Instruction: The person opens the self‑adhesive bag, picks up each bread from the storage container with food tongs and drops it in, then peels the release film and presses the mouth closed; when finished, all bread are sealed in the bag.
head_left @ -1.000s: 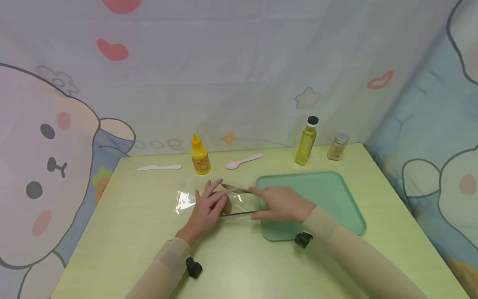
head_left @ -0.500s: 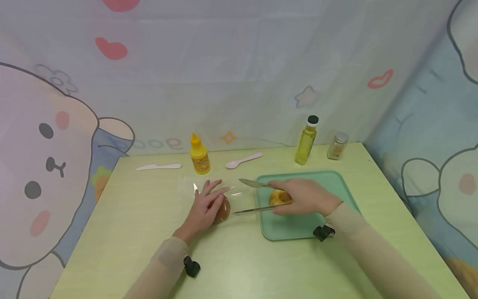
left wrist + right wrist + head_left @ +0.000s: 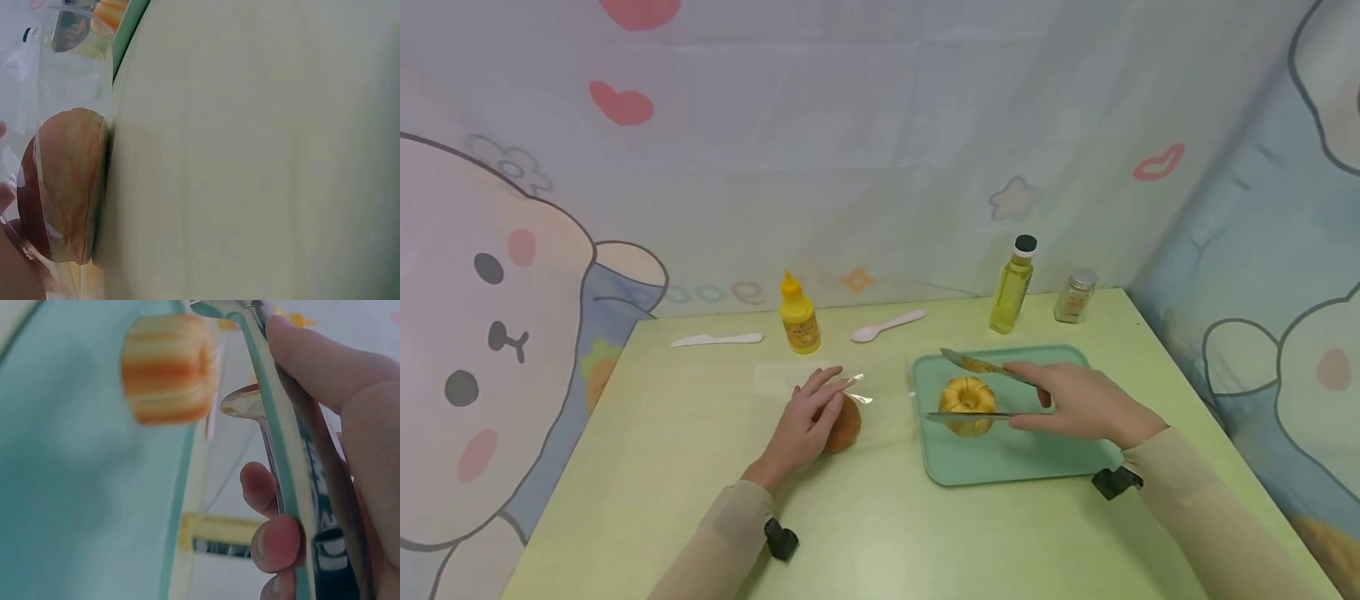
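My right hand [image 3: 1078,404] grips metal tongs [image 3: 970,415], their two arms spread over the green tray [image 3: 1030,462]. Between those arms, on the tray, shows a golden pumpkin-shaped bread roll [image 3: 967,396]; the right wrist view has the roll [image 3: 165,369] apart from the tong tips. My left hand [image 3: 805,421] holds a clear plastic bag [image 3: 887,408] on the table, thumb and forefinger at its film. Inside the bag lies a round brown bun [image 3: 65,181], partly hidden by that hand in the head view. The bag's right end reaches the tray's edge.
Along the back of the table are a white plastic knife [image 3: 718,339], a yellow squeeze bottle [image 3: 801,317], a pale pink spoon [image 3: 887,325], a bottle of yellow oil [image 3: 1012,287] and a small silver-lidded jar [image 3: 1075,296]. A printed cloth hangs behind.
The tongs have come out of the bag and moved right with my right hand, over the roll on the tray. The bun stays in the bag; my left hand has hardly moved.
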A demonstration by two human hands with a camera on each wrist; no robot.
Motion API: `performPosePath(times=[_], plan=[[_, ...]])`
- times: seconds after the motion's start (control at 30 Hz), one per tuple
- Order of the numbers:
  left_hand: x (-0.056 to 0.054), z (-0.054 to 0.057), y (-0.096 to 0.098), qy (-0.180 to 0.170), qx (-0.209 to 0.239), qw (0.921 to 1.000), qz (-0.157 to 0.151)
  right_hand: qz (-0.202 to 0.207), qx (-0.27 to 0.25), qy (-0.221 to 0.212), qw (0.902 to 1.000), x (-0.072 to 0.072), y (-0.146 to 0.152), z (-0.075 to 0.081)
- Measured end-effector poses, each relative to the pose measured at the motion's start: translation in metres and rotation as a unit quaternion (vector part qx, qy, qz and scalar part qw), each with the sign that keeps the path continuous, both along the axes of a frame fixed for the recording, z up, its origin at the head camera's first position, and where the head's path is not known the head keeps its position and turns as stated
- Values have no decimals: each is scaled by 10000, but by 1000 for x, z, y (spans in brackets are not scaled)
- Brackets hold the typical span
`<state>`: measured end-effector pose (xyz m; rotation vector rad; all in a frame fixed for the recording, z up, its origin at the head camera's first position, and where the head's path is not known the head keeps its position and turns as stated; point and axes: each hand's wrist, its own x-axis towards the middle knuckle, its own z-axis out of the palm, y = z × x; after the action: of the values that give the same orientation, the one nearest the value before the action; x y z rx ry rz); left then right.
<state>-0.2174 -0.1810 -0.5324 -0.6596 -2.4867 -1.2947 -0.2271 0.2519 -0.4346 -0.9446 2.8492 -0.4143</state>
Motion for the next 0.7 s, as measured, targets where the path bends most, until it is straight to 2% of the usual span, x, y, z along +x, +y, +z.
performPosePath(times=[0.27,0.7], plan=[[0,0,0,144,-89,9998,-66,-437,89,-490,9978,12,27,-15],[1,1,0,21,30,10000,-1,-314,-369,-745,9960,12,44,-39]])
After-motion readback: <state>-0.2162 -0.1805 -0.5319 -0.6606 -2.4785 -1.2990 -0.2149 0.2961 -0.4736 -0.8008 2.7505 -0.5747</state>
